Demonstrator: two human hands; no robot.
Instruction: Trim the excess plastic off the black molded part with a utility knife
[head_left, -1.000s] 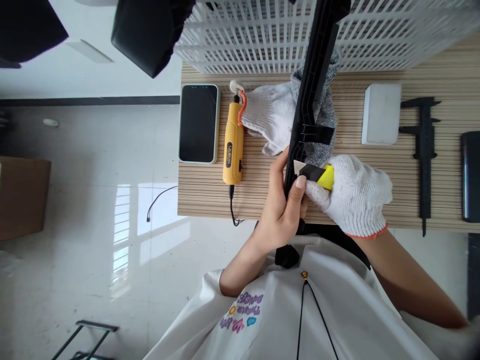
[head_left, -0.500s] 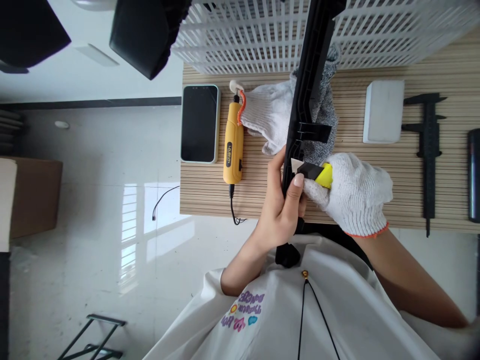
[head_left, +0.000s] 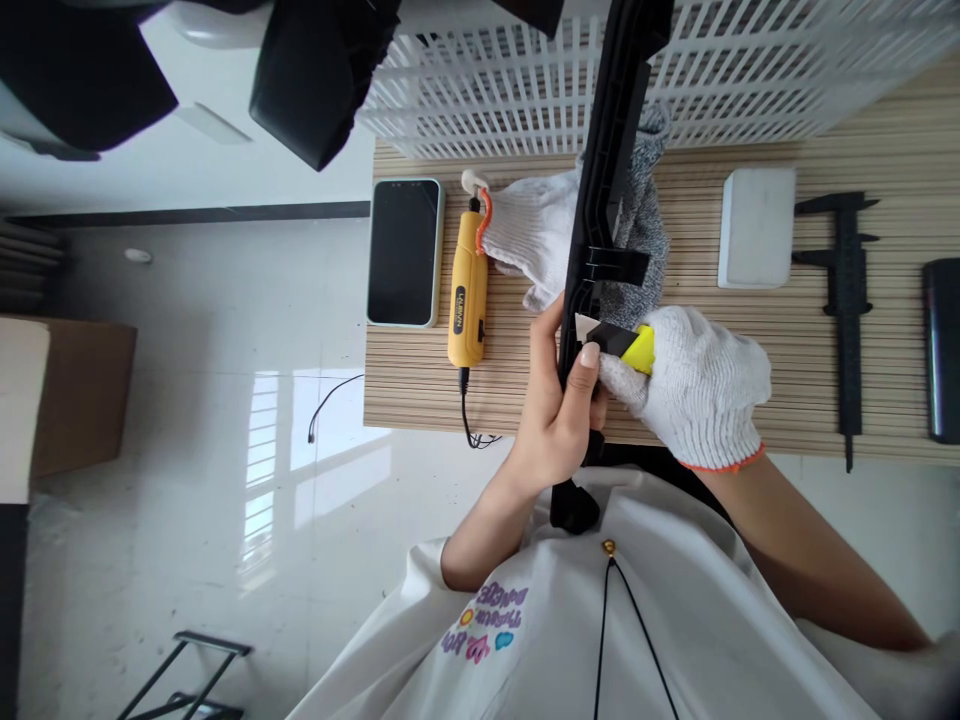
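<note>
Two hands: left hand [head_left: 559,420] clasps black bar [head_left: 600,180]; gloved right hand [head_left: 694,385] clasps yellow cutter [head_left: 630,345].

The bare left hand [head_left: 559,415] grips a long black plastic bar [head_left: 596,190] that stands up from the near edge of the table [head_left: 750,400], while the gloved right hand [head_left: 694,385] presses a yellow-and-black knife [head_left: 626,345], its pale blade seemingly touching the bar. Behind them lie loose gloves [head_left: 532,235], a yellow rotary tool [head_left: 466,295] and a phone [head_left: 405,252] toward the left edge. A white block [head_left: 756,228] and a black caliper [head_left: 846,280] lie toward the right, with a white crate [head_left: 750,70] along the far edge.
</note>
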